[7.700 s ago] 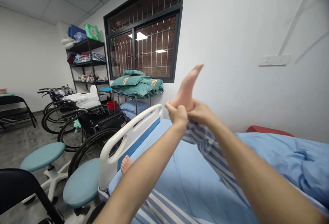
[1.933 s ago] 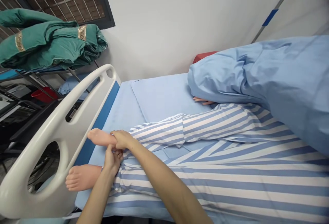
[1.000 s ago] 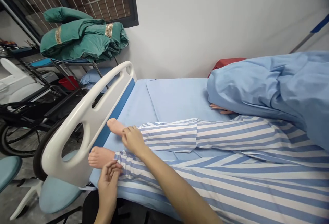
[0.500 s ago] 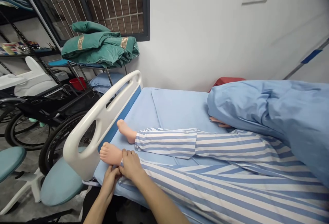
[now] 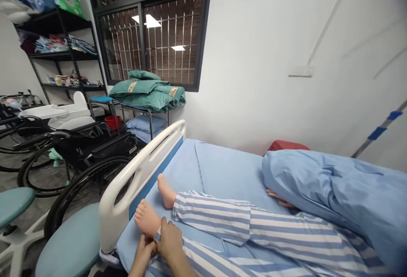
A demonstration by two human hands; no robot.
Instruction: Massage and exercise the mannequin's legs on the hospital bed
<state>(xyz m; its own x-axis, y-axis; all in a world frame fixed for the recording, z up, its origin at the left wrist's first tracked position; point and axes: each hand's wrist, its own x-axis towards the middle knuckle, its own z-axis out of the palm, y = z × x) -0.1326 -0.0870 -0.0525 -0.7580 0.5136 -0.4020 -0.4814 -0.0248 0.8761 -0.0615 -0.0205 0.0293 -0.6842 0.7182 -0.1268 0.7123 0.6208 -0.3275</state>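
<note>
A life-size patient mannequin lies on the bed in blue-and-white striped pyjamas, its bare near foot [image 5: 146, 217] and bare far foot [image 5: 165, 191] close to the white footboard [image 5: 110, 222]. At the bottom edge, my right hand [image 5: 170, 241] pinches the cuff of the near trouser leg [image 5: 206, 264] just above the ankle. My left hand [image 5: 143, 253] grips the same cuff from below, partly hidden behind my right hand. A blue blanket [image 5: 330, 192] covers the mannequin's upper body, and its hand [image 5: 280, 198] shows at the blanket's edge.
Black wheelchairs [image 5: 85, 154] and teal round stools [image 5: 66, 243] stand left of the footboard. Beyond them are a metal rack with green quilts [image 5: 146, 92], a red bucket [image 5: 112, 122] and a black shelf [image 5: 60, 43]. A red pillow [image 5: 288, 145] lies against the wall.
My view has tilted up, so my hands sit lower in the picture. Both hands remain at the near trouser cuff, and the far foot and near foot look slightly more upright.
</note>
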